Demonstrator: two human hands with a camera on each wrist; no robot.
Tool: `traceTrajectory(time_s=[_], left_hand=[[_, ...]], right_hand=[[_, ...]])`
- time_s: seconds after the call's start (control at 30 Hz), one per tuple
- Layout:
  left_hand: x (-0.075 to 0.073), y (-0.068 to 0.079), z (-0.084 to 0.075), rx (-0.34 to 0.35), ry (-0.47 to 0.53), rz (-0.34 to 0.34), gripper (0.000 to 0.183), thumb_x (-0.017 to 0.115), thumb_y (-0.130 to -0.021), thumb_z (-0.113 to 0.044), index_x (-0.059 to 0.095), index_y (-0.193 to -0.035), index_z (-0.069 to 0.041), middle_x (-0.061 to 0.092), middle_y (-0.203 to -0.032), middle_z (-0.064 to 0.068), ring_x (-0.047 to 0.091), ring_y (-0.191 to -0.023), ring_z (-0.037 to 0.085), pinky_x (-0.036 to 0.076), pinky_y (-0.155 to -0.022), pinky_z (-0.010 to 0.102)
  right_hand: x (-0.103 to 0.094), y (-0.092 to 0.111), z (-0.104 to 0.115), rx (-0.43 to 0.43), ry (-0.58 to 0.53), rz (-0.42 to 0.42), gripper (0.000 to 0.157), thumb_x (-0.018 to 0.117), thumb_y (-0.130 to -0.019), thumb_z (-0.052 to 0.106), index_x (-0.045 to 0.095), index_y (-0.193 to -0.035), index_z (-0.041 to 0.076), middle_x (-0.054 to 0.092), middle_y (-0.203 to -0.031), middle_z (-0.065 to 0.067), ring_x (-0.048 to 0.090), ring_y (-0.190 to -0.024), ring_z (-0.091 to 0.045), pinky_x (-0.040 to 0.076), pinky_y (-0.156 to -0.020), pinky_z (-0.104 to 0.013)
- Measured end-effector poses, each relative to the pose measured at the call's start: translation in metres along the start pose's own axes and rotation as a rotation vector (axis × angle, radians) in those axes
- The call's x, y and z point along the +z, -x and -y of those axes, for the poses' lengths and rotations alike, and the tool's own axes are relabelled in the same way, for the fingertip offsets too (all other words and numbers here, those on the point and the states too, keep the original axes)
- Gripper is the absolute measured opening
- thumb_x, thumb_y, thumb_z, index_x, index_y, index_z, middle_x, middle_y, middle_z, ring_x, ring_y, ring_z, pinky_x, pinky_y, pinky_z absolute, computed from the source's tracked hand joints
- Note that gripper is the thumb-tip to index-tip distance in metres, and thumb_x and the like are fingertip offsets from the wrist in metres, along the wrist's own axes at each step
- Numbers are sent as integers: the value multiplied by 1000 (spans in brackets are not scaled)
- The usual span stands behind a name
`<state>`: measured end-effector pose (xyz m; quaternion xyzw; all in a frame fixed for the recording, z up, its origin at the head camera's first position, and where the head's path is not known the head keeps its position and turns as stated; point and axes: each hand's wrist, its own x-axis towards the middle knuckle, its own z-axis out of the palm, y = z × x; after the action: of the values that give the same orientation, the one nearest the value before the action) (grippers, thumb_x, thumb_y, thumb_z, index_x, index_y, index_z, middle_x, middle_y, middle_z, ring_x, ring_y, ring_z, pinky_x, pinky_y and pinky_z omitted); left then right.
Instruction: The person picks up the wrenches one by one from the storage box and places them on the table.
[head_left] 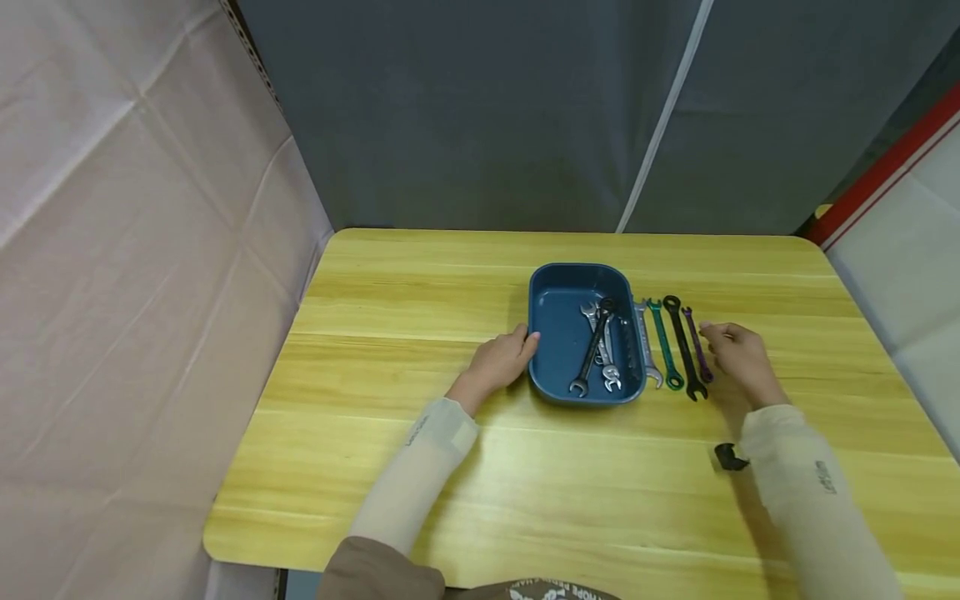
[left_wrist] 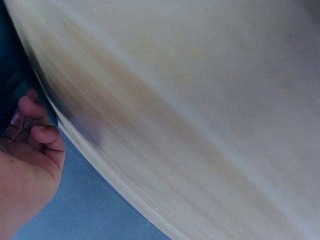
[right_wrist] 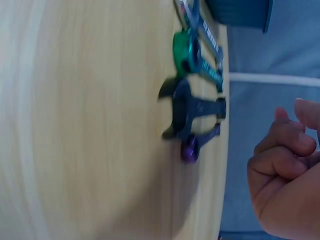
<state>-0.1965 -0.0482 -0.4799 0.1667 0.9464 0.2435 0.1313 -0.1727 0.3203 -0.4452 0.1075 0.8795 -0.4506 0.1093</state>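
Observation:
My left hand [head_left: 501, 358] holds the left rim of a blue plastic bin [head_left: 551, 387], also partly in the left wrist view beside the hand [left_wrist: 35, 160]. Inside the bin lie a black wrench [head_left: 592, 354] and silver wrenches [head_left: 610, 367], some overlapping. Along its right side is a row: a silver wrench [head_left: 647, 346], a green wrench [head_left: 664, 346], a larger black wrench [head_left: 682, 346] and a small purple wrench [head_left: 699, 350]. Just right of the purple one hovers my right hand [head_left: 738, 354], fingers loosely curled around nothing. The right wrist view shows that hand [right_wrist: 285, 170] apart from the wrenches.
All this is on a light wooden table [head_left: 375, 333]. A small black object [head_left: 729, 457] is by the right sleeve. Behind the table hangs a grey curtain [head_left: 480, 117]; pale cloth [head_left: 135, 292] covers the left side. A red-edged white panel [head_left: 915, 217] stands at the right.

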Motion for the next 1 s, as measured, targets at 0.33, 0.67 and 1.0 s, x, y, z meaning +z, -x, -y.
traceTrajectory(time_s=[0.33,0.67,1.0], left_hand=[[-1,0,-2,-4,5,1,55,16,-104,-50,48,-121,-9,59,-86,8,58,-77,24,46,-70,37],[-1,2,-3,-18,10,18,57,15,-104,-51,47,-125,-9,59,-90,9,59,-79,24,46,-72,36],[-2,1,-2,-18,0,14,57,15,-104,-51,47,-125,-9,60,-91,8,59,-80,23,47,-72,36]], right_hand=[[20,9,18,-28,9,38,77,34,-95,64,49,-128,-4,48,-75,2,43,-63,-10,40,-59,-30],[42,16,23,-99,15,98,62,34,-100,54,51,-103,-6,52,-84,-9,41,-56,-11,37,-55,-29],[67,19,22,-67,-40,144,57,38,-100,51,52,-102,-4,47,-77,0,43,-64,-9,40,-57,-26]])
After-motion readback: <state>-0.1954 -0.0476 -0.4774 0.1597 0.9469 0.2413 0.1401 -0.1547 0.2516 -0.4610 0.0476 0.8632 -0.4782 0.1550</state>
